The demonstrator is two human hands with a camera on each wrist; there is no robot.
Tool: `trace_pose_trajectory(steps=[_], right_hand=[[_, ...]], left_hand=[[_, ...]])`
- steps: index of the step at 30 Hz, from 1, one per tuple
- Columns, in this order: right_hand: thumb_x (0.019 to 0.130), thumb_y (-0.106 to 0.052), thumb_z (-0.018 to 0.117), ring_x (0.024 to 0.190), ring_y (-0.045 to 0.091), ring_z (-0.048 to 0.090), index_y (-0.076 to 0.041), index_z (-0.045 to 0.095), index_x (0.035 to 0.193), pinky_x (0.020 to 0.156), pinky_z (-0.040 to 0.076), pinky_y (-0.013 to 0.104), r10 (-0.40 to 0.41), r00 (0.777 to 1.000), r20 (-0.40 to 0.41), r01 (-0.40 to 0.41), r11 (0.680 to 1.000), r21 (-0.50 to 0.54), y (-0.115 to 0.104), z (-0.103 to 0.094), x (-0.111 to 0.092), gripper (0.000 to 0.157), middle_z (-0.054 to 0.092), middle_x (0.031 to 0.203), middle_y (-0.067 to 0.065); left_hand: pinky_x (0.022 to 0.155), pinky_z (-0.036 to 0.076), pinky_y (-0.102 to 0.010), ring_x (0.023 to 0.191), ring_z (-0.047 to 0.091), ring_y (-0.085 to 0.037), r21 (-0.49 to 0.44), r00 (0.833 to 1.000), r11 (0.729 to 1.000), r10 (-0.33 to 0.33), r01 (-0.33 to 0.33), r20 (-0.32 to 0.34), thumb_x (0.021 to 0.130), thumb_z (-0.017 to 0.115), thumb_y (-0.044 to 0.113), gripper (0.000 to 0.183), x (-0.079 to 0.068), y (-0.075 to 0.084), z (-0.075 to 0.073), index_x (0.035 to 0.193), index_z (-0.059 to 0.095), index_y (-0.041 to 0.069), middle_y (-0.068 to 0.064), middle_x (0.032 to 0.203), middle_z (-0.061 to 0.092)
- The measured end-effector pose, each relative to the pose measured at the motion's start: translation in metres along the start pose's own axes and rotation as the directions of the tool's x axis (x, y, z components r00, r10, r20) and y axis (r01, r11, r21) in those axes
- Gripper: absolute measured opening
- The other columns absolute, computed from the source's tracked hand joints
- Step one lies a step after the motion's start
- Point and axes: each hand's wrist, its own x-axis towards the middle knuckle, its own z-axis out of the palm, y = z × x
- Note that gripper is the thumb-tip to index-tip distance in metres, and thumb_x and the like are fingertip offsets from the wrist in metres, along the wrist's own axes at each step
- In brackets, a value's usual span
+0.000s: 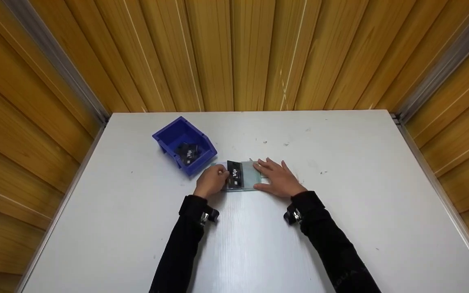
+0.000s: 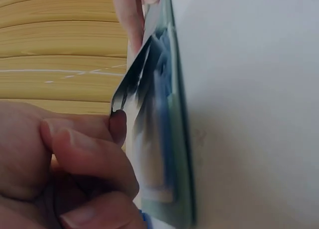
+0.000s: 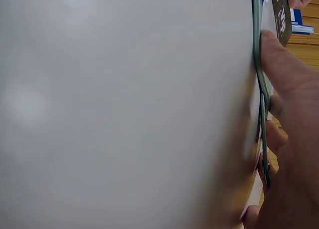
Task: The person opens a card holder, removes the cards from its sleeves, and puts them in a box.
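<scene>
A pale green card wallet point(image 1: 251, 176) lies spread on the white table, with clear sleeves visible in its left part. Over those sleeves a black card printed "Vip" point(image 1: 235, 176) stands tilted, its left edge raised. My left hand point(image 1: 211, 181) pinches that raised edge between thumb and finger, as the card point(image 2: 133, 79) in the left wrist view also shows. My right hand point(image 1: 278, 179) rests with spread fingers on the wallet's right flap. In the right wrist view its thumb point(image 3: 279, 59) presses near the wallet's edge.
A blue plastic bin point(image 1: 202, 163) stands up and left of the wallet, close to my left hand. Several black cards point(image 1: 189, 153) lie inside it. Wood-patterned panels point(image 1: 234, 57) rise behind the table point(image 1: 348, 162) and along both sides.
</scene>
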Motion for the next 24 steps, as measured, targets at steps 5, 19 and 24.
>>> trace_pose_trajectory(steps=[5, 19, 24], right_hand=[[0.1, -0.047, 0.064, 0.158, 0.037, 0.022, -0.015, 0.038, 0.161, 0.125, 0.009, 0.065, -0.008, 1.0, 0.003, 0.008, 1.0, 0.017, 0.0, 0.0, -0.001, 0.073, 0.034, 0.168, 0.01], [0.1, -0.05, 0.063, 0.16, 0.034, 0.019, -0.018, 0.036, 0.162, 0.126, 0.006, 0.063, 0.013, 0.999, 0.03, -0.014, 1.0, 0.023, -0.001, -0.002, 0.0, 0.074, 0.03, 0.17, 0.007], [0.1, -0.049, 0.064, 0.16, 0.034, 0.019, -0.018, 0.037, 0.162, 0.126, 0.006, 0.063, 0.008, 1.0, 0.022, -0.009, 1.0, 0.019, -0.001, -0.001, 0.0, 0.074, 0.031, 0.17, 0.006]], left_hand=[[0.075, 0.042, -0.036, 0.084, 0.058, -0.022, 0.022, 1.0, 1.0, -0.018, 0.018, -0.018, 0.102, 0.062, 0.025, 0.019, -0.002, -0.001, -0.009, 0.092, 0.069, 0.011, -0.004, 0.088, 0.064], [0.071, 0.042, -0.035, 0.079, 0.059, -0.022, 0.016, 0.999, 1.0, 0.004, -0.003, -0.044, 0.103, 0.062, 0.026, 0.019, 0.0, 0.004, -0.022, 0.091, 0.069, 0.012, -0.004, 0.084, 0.066], [0.078, 0.046, -0.041, 0.087, 0.063, -0.024, -0.012, 0.998, 1.0, -0.015, 0.014, -0.06, 0.105, 0.06, 0.028, 0.02, 0.002, 0.014, -0.038, 0.099, 0.07, 0.012, -0.007, 0.096, 0.071]])
